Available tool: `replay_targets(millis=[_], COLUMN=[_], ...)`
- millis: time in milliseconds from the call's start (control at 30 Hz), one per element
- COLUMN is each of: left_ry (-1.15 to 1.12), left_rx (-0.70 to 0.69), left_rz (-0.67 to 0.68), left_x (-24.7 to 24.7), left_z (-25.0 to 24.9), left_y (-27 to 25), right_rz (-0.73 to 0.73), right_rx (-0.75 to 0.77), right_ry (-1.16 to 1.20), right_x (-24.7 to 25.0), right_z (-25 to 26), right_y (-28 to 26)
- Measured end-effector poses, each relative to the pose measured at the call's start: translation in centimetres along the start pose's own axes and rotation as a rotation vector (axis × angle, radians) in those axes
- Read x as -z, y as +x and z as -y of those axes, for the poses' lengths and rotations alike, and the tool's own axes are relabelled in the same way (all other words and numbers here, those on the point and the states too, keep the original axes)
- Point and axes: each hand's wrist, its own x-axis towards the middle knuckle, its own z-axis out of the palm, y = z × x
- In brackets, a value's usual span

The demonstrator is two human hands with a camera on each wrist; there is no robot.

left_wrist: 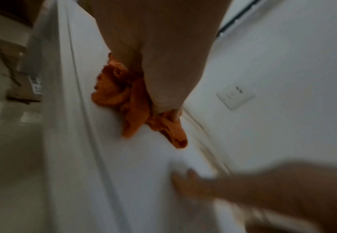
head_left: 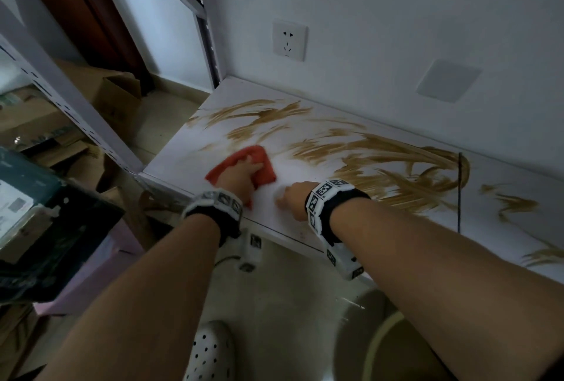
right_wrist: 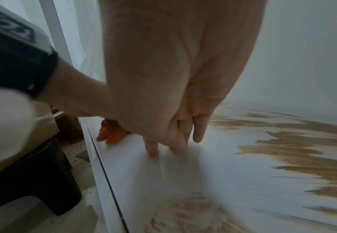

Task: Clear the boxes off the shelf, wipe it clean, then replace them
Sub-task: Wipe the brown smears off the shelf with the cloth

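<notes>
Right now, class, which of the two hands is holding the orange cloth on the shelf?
The left hand, pressing the orange cloth onto the shelf; the right hand holds nothing.

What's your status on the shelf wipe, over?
Left hand presses orange cloth on shelf. Right hand braced, fingertips down, holding nothing. Brown smears remain rightward. No boxes on shelf.

Head view looks down from above onto the shelf [head_left: 305, 124]; each wrist view sits close, low along it; all share the cloth [head_left: 262, 167].
</notes>
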Motion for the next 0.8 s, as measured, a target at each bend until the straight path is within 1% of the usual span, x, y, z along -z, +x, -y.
replay_targets(millis=[67, 100, 133, 167, 233, 300, 333, 400, 467, 567, 633, 733, 800], left_ry=[0.065, 0.067, 0.050, 0.018, -0.040, -0.019, 0.006, 0.043, 0.053, 0.059, 0.071, 0.079, 0.111], left_rx=[-0.115, -0.141, -0.130, -0.083, 0.079, 0.222, 0.272, 0.339, 0.360, 0.328, 0.281, 0.139, 0.022], left_rz=[-0.034, -0.048, -0.059, -0.070, -0.102, -0.103, -0.096, -0.064, -0.024, 0.064, 0.114, 0.120, 0.104], left_x=[-0.9, -1.1, -1.0, -0.9, 0.0, 1.2, 1.8, 2.6, 2.8, 3.7, 4.3, 3.5, 2.2], left_z=[-0.6, -0.1, 0.6, 1.5, 3.8, 5.8, 6.6, 7.3, 7.4, 6.3, 5.0, 1.7, -0.6], left_y=[-1.4, -2.0, -2.5, -2.9, -3.2, -2.9, -2.4, -1.4, -0.1, 1.4, 2.1, 2.4, 1.8], right_rz=[-0.038, -0.057, -0.075, -0.103, -0.145, -0.160, -0.163, -0.161, -0.161, -0.162, -0.166, -0.103, -0.043], right_rx=[-0.019, -0.018, -0.037, -0.055, -0.083, -0.089, -0.089, -0.088, -0.104, -0.112, -0.121, -0.131, -0.100], right_ry=[0.009, 0.046, 0.078, 0.107, 0.149, 0.174, 0.174, 0.170, 0.178, 0.176, 0.176, 0.158, 0.106], right_x=[0.0, -0.2, -0.2, -0.4, -0.7, -0.8, -0.7, -0.6, -0.6, -0.3, -0.2, 0.6, 1.0], right_z=[0.3, 0.4, 0.4, 0.4, 0.3, 0.4, 0.3, 0.5, 0.5, 0.5, 0.6, 0.6, 0.5], right_y=[-0.5, -0.6, -0.9, -0.8, -1.0, -1.0, -0.8, -0.9, -0.7, -0.7, -0.8, -1.0, -0.8])
